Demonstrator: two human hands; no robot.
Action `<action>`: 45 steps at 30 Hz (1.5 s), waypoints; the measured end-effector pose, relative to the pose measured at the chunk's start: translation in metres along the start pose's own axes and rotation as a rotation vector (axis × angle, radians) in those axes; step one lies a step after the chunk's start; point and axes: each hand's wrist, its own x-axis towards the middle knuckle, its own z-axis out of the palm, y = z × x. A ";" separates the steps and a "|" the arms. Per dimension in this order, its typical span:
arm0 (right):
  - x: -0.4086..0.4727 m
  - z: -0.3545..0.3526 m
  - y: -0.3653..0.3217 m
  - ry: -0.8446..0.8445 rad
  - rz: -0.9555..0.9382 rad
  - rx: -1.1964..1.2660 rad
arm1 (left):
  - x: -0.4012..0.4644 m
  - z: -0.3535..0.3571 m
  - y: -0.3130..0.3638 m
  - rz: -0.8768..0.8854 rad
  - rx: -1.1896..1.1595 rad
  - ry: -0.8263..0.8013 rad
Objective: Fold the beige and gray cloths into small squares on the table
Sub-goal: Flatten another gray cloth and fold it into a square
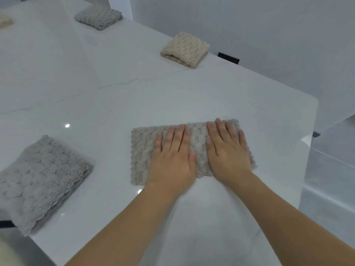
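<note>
Both hands, left hand [173,156] and right hand [227,150], fingers flat, pressing beige cloth [146,150] | risk: plush rebounds beyond fingertips, fold skews

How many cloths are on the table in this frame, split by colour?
Gray: 2, the folded gray cloth at far left and the larger gray cloth at the near left edge.
Beige: 3, the folded beige cloth at the far edge, the beige cloth under both hands, and a beige cloth cut off at the top left.
Total: 5
</note>
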 end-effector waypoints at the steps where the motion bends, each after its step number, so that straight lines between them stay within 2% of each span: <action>1: 0.002 0.001 0.005 -0.013 -0.011 0.003 | -0.001 0.003 -0.008 0.016 0.016 -0.008; 5: 0.007 -0.002 0.018 -0.018 -0.025 -0.016 | -0.012 -0.006 -0.049 0.021 0.054 0.017; 10: 0.004 -0.004 0.017 -0.030 -0.001 -0.019 | -0.028 -0.012 -0.074 0.000 0.108 -0.070; 13: 0.006 -0.005 0.015 -0.035 -0.005 -0.033 | -0.024 -0.020 -0.066 0.053 0.181 -0.030; 16: 0.004 -0.005 0.014 -0.019 0.004 -0.057 | -0.016 -0.027 -0.043 0.109 0.107 -0.012; 20: 0.003 -0.006 0.016 -0.024 0.013 -0.035 | -0.016 -0.012 -0.035 0.083 0.034 -0.117; 24: 0.005 -0.012 0.005 -0.011 0.023 -0.020 | -0.015 -0.015 -0.042 0.089 0.027 -0.125; 27: 0.007 -0.015 -0.017 0.009 -0.062 0.092 | -0.005 -0.022 -0.034 0.058 -0.057 -0.104; 32: 0.003 -0.001 -0.014 -0.055 -0.121 -0.021 | -0.005 -0.008 -0.031 0.047 0.018 -0.111; 36: 0.000 -0.008 0.016 -0.046 -0.020 -0.078 | -0.016 -0.015 -0.060 0.017 0.016 -0.087; 39: -0.004 -0.011 0.027 -0.071 0.074 -0.088 | -0.027 -0.026 -0.090 -0.017 0.003 -0.144; 41: -0.006 -0.012 0.022 -0.033 0.129 -0.085 | -0.036 -0.040 -0.095 0.066 0.057 -0.096; 45: -0.008 -0.010 0.004 0.101 0.205 -0.093 | -0.059 -0.047 -0.075 0.384 0.001 0.004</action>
